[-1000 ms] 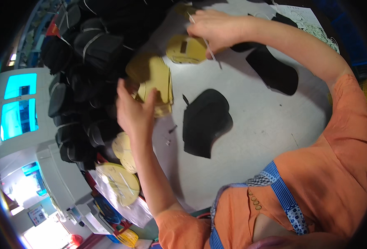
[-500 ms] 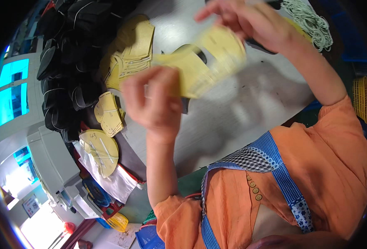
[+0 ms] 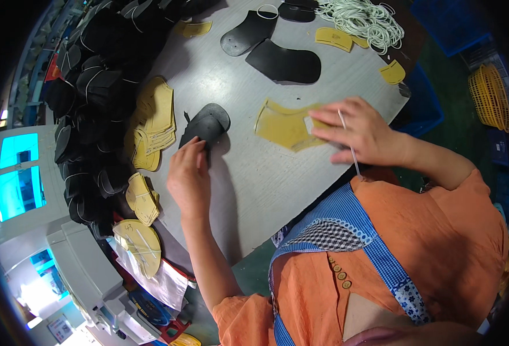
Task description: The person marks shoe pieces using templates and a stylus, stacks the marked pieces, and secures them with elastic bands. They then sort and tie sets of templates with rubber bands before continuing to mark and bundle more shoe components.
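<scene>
My left hand [image 3: 190, 179] is closed at the near end of a small stack of black curved pieces [image 3: 209, 122], like shoe-upper parts, its fingertips pinching their edge. My right hand [image 3: 361, 132] has its fingers over the right end of a yellow pattern template [image 3: 286, 128], slightly blurred, low over the table. A thin silver pen-like stick [image 3: 355, 158] is tucked between the fingers of that same hand. Two larger black pieces [image 3: 289, 62] lie flat beyond the hands, with a white elastic loop [image 3: 267, 10] at the far one.
Black bundles tied with bands [image 3: 96, 81] are heaped along the table's left edge, beside stacked yellow templates [image 3: 153, 115]. A pile of pale loops [image 3: 366, 23] sits at the far right near more templates [image 3: 334, 39]. Blue bins and a yellow basket [image 3: 489, 98] stand beyond the right edge.
The yellow templates held up between both hands are apart now; my right hand has come down and nearer with one. My left hand has lowered onto black pieces. The view has shifted.
</scene>
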`<action>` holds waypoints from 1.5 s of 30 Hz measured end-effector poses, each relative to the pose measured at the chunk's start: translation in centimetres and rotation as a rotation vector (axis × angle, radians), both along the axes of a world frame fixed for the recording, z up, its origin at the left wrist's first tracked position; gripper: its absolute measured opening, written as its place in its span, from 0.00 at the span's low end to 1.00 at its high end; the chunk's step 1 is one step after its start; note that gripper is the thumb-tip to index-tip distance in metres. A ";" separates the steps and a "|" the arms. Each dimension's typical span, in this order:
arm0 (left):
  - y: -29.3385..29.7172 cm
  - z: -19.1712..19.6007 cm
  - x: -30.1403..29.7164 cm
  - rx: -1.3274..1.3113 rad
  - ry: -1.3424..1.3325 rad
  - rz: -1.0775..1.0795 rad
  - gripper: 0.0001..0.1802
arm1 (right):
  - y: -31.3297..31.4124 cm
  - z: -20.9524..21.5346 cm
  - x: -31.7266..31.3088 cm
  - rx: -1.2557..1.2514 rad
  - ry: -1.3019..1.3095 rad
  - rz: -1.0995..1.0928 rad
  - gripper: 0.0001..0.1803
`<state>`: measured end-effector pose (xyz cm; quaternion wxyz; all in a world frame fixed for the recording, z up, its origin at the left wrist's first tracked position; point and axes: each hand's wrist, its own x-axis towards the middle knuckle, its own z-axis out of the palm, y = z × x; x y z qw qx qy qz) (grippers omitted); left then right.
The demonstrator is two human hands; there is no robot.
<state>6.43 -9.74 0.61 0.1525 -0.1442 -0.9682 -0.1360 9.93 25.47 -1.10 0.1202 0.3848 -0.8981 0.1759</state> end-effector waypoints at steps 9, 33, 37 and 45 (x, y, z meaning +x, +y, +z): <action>4.5 -1.5 4.8 0.169 -0.029 -0.210 0.17 | 4.6 -0.1 2.2 -0.340 0.020 0.036 0.10; 9.0 -1.8 9.1 0.243 -0.152 -0.106 0.27 | -6.6 -0.2 1.4 -0.474 -0.599 -0.383 0.12; 8.9 -2.0 9.2 0.263 -0.160 -0.108 0.28 | -6.8 0.2 1.4 -0.427 -0.564 -0.381 0.11; 8.9 -2.1 9.1 0.244 -0.155 -0.094 0.29 | -5.6 0.5 -0.4 -0.328 -0.396 -0.258 0.13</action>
